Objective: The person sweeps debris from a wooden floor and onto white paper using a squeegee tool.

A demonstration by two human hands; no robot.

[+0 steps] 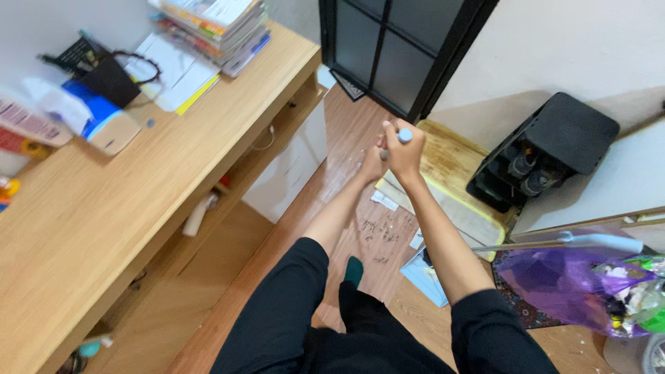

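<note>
1. Gripping a slim handle point(404, 136), the right hand point(404, 151) has its fingers curled tight around it; the grey rounded tip pokes out above the fist.
2. Just below and beside it, the left hand point(374, 163) is closed on the same handle, touching the right hand. The rest of the shaft is hidden behind the hands and arms, so what tool it belongs to cannot be told.
3. Both arms reach forward from black sleeves point(277, 312) over a wooden floor point(346, 131).
4. Scattered bits of debris point(379, 232) and scraps of paper point(384, 201) lie on the floor beneath the arms.
5. One foot in a dark green sock point(354, 271) stands on the floor between the arms.
6. A yellow-edged mat point(450, 180) lies just beyond the hands, in front of a black-framed door point(395, 48).
7. Right of the mat sits a black shoe rack point(547, 149) against the wall, with shoes inside.
8. On the left stands a long wooden desk point(104, 208) bearing a stack of books point(215, 28), loose papers point(173, 73) and a blue and white tissue box point(104, 121).
9. At the lower right, a purple plastic bag point(568, 284) holds rubbish, and a pale grey handle point(603, 242) lies across its top.
</note>
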